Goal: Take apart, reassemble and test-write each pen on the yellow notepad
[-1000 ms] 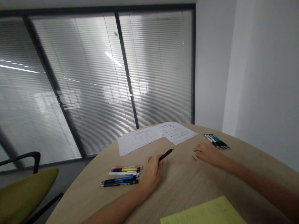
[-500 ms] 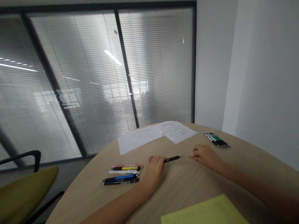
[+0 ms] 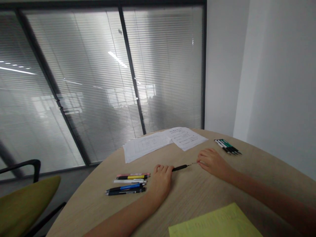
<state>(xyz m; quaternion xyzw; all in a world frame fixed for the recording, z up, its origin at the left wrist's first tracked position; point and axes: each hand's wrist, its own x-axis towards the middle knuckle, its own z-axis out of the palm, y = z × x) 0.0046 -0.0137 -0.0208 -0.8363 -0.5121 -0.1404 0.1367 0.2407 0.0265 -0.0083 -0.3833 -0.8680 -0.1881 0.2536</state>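
Note:
My left hand [image 3: 161,181] rests on the table with its fingers closed round a black pen [image 3: 180,168]. The pen's barrel sticks out to the right, and a thin end projects from it. Facing that end, my right hand [image 3: 212,161] pinches a small, thin, light-coloured piece [image 3: 195,163]. The piece lies almost in line with the pen; whether the two touch I cannot tell. Most of the piece is hidden by my fingers, and its kind is too small to make out.
Several pens in different colours [image 3: 128,187] lie left of my left hand. More pens, white, black and green [image 3: 228,147], are at the right. Printed sheets [image 3: 148,144] lie at the back, a yellow paper [image 3: 212,223] in front. A chair [image 3: 29,204] stands left of the round table [image 3: 98,210].
My right hand has moved a little left, bringing the thin piece closer to the end of the pen. My left hand keeps hold of the pen.

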